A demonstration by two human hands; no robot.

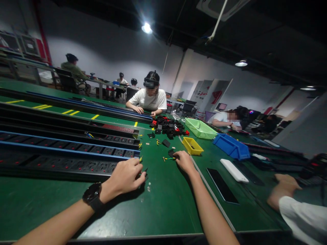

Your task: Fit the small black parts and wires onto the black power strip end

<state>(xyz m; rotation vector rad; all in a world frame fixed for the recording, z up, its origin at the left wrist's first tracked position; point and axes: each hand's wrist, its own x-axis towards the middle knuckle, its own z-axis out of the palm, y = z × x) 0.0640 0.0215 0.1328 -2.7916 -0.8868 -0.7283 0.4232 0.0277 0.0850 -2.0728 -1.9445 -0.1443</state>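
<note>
My left hand (127, 176), with a black watch (92, 194) on the wrist, is closed at the end of the nearest power strip (84, 166). A small dark piece (146, 170) sticks out between its thumb and fingers; its kind is hard to make out. My right hand (184, 161) is closed, fingertips pinched at a small black plastic part (171, 153) on the green table. A yellow-green wire (168, 158) lies at that part. Just beyond lie a flat black piece (166, 143) and another short yellow wire (158, 142).
Several long strips lie at left. A pile of black and red parts (170, 126) is ahead, near a co-worker (150, 97). At right are a yellow bin (192, 146), green basket (200, 128), blue bin (231, 146), phone (221, 186), white box (233, 170) and another person's arm (284, 190).
</note>
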